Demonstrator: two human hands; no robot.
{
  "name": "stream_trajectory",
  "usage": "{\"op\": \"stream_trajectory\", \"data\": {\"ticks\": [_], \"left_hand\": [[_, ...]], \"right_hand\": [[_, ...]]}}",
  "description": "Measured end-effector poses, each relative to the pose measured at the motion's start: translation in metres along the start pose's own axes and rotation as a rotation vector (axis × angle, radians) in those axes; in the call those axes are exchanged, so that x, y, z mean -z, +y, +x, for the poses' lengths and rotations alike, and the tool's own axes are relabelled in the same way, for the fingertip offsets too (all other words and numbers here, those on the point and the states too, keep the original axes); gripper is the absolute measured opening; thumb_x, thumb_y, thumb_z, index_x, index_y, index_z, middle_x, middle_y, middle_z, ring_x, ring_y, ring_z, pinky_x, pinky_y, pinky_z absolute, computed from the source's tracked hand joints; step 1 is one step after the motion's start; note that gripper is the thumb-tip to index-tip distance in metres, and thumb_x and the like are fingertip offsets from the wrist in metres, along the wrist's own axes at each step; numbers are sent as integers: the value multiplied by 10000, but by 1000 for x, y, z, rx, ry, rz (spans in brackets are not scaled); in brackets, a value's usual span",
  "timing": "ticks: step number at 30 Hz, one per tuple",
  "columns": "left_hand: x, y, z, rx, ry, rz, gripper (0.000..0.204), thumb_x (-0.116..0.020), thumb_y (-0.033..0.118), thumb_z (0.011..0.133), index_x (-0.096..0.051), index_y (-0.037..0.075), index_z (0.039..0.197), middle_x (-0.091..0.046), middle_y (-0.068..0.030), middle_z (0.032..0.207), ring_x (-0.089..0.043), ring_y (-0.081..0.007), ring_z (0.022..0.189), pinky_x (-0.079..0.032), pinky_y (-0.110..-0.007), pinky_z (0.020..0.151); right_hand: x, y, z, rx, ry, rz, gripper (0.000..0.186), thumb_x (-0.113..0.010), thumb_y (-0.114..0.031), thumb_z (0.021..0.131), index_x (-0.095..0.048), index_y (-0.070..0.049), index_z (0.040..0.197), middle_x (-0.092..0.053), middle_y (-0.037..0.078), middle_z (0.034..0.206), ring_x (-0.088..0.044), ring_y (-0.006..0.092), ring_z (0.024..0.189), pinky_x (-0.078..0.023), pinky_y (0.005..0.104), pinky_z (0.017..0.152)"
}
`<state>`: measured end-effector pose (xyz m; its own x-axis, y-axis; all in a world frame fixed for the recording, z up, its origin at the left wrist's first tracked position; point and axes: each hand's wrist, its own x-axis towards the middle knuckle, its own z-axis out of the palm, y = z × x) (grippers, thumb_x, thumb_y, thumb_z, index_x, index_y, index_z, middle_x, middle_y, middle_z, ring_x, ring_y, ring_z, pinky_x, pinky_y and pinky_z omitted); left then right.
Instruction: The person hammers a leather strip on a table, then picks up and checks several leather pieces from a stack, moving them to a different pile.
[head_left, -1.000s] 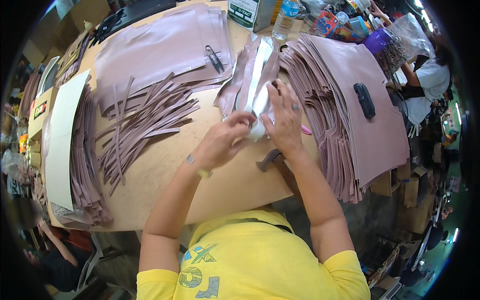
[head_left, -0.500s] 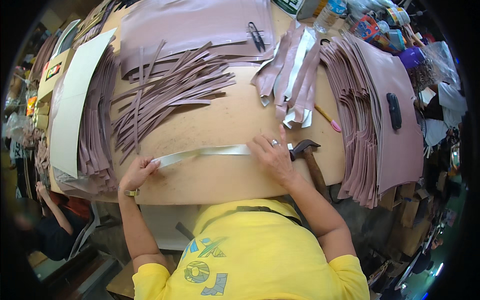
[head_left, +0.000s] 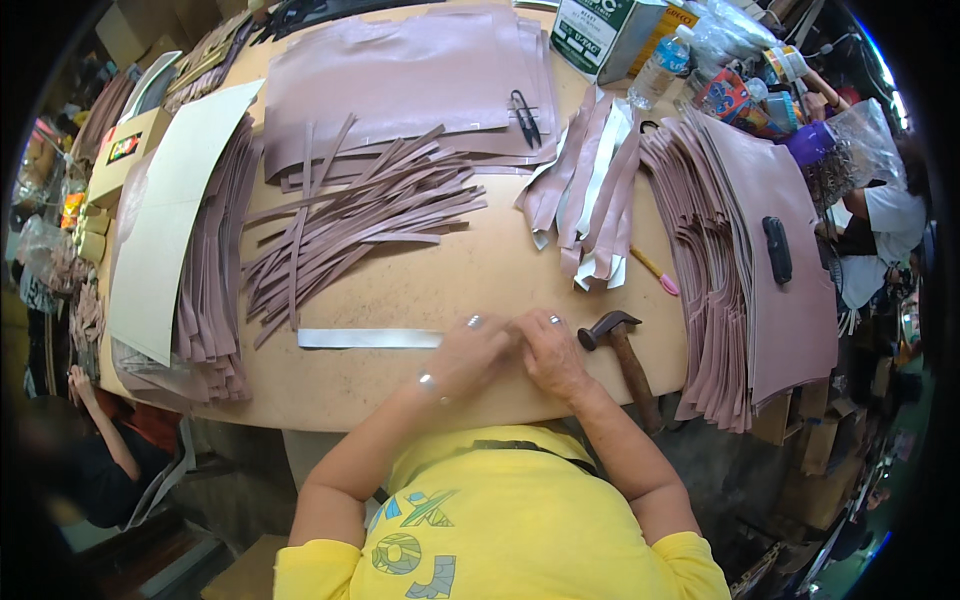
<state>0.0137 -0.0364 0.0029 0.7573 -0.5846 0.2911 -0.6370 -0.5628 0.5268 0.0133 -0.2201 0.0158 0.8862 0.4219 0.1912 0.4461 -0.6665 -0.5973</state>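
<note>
A narrow strip (head_left: 370, 339), pale white side up, lies flat along the near part of the table. Its right end passes under my hands. My left hand (head_left: 478, 350), slightly blurred, has come over that end with its fingers bent closed on it. Touching it at the fingertips is my right hand (head_left: 553, 355), its fingers curled in a pinch at the same end. The fingertips and the strip's very end are hidden. Just right of my right hand rests a hammer (head_left: 628, 360) with a dark head and wooden handle.
Narrow mauve strips (head_left: 370, 215) lie in a loose heap, with wider mauve-and-white pieces (head_left: 590, 190) to their right. Mauve sheets with thread snips (head_left: 524, 118) lie behind. Stacks of mauve panels (head_left: 215, 260) flank both sides. A pink-tipped yellow pen (head_left: 655, 272) lies near the right stack (head_left: 790, 330).
My left hand has left the strip's left end and moved right to meet my right hand. The strip, held raised between my hands before, now lies flat. The view has shifted slightly.
</note>
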Motion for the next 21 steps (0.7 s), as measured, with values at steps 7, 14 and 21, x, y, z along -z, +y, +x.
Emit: {"op": "stream_trajectory", "data": {"ticks": [7,14,21], "left_hand": [[-9,-5,11,-7,-10,-111,229,-686,155,748,-553,80,920,-570,-85,1009,-547,-299,921,-440,-406,824],[-38,3,27,-83,84,-129,232,-733,139,717,-576,97,883,-587,-66,958,-564,-275,812,-478,-381,711],[-39,2,29,-61,78,-149,193,-737,104,693,-610,113,838,-588,-61,923,-565,-264,794,-484,-366,691]], "right_hand": [[8,6,-11,-410,52,284,344,-573,6,787,-539,-36,1127,-628,176,935,-619,342,892,-483,405,775],[21,6,-11,-471,11,417,388,-550,26,788,-496,-20,1170,-635,189,923,-626,351,885,-483,404,777],[30,0,-33,-208,194,-73,395,-632,-33,749,-517,-32,1128,-582,180,1011,-588,352,929,-479,428,784]]}}
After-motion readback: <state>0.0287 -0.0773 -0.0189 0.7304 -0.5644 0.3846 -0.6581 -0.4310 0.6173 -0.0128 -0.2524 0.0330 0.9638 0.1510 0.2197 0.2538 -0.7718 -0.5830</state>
